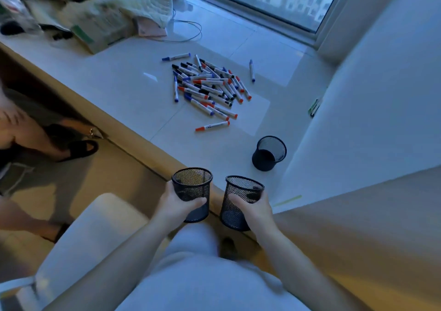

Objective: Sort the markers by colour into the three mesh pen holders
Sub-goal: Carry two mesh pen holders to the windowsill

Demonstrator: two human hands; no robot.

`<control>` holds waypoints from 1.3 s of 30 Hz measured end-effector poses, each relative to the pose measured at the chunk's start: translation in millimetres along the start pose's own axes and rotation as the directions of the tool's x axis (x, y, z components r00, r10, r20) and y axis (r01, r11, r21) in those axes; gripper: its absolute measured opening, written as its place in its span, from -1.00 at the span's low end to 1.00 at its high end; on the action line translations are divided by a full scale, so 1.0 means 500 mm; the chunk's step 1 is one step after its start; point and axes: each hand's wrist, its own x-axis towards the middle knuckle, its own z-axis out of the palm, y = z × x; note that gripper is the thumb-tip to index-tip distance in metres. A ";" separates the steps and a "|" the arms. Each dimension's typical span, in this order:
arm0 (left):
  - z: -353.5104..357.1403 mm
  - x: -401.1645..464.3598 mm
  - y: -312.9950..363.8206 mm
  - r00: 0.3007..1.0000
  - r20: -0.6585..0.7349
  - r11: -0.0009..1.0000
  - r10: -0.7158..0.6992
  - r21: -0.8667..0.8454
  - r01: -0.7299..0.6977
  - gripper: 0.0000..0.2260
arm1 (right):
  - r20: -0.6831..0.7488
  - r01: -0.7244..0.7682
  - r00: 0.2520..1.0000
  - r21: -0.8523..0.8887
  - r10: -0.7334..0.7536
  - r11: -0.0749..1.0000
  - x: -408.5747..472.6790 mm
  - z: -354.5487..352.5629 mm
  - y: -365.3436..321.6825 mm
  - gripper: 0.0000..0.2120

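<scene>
A: Black mesh, three holders. We have one in each of our hands: left hand [177, 205] is clamped round the left holder [192, 192], right hand [256, 209] round the right holder [241, 201]. Both are held up off the surface, near the ledge edge. Both look empty.

B: Third one?

A: Third holder [269, 153] already stands on the window ledge [124, 79], upright, mouth tipped toward us by the lens. Looks empty too.

B: Markers?

A: Marker pile [207, 89] is farther in on the ledge, well apart from all holders. Red, blue and black caps are mixed. A few strays: a blue marker [252, 70] to the right, another blue one [176, 56] at the top, a red marker [212, 126] nearest us.

B: So nothing is sorted yet. Step is placing holders.

A: Agreed. We suggest setting both down flat beside the third, in a row between us and the pile, with gaps so rims don't knock. Keep them clear of the ledge edge; mesh is light and likely tips. Then both hands are free for picking.
</scene>
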 end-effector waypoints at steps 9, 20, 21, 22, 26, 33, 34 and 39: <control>0.011 0.183 0.121 0.991 0.110 0.996 0.077 0.025 -0.080 -0.36 | -0.095 -0.002 0.995 0.101 0.011 0.995 0.091 0.034 -0.066 -0.39; -0.035 0.518 0.331 0.824 0.549 0.919 0.136 0.240 -0.312 -0.30 | -0.397 -0.069 0.890 0.367 0.223 0.928 0.253 0.170 -0.208 -0.23; -0.029 0.543 0.351 0.797 0.582 0.899 0.161 0.246 -0.362 -0.32 | -0.441 -0.042 0.869 0.387 0.225 0.921 0.269 0.174 -0.221 -0.28; -0.018 0.567 0.373 0.769 0.614 0.880 0.181 0.249 -0.405 -0.33 | -0.481 -0.008 0.849 0.402 0.219 0.916 0.285 0.176 -0.234 -0.36; 0.051 0.643 0.447 0.691 0.685 0.846 0.231 0.209 -0.491 -0.24 | -0.642 0.129 0.732 0.458 0.227 0.879 0.359 0.184 -0.270 -0.39; 0.222 0.737 0.514 0.628 0.683 0.768 0.373 0.153 -0.622 -0.26 | -0.799 0.221 0.535 0.446 0.274 0.868 0.497 0.171 -0.265 -0.29; 0.245 0.750 0.516 0.626 0.679 0.761 0.382 0.154 -0.631 -0.26 | -0.806 0.213 0.516 0.449 0.290 0.868 0.513 0.168 -0.260 -0.25; 0.345 0.783 0.503 0.597 0.692 0.754 0.407 0.114 -0.647 -0.23 | -0.843 0.222 0.411 0.461 0.346 0.859 0.563 0.155 -0.239 -0.20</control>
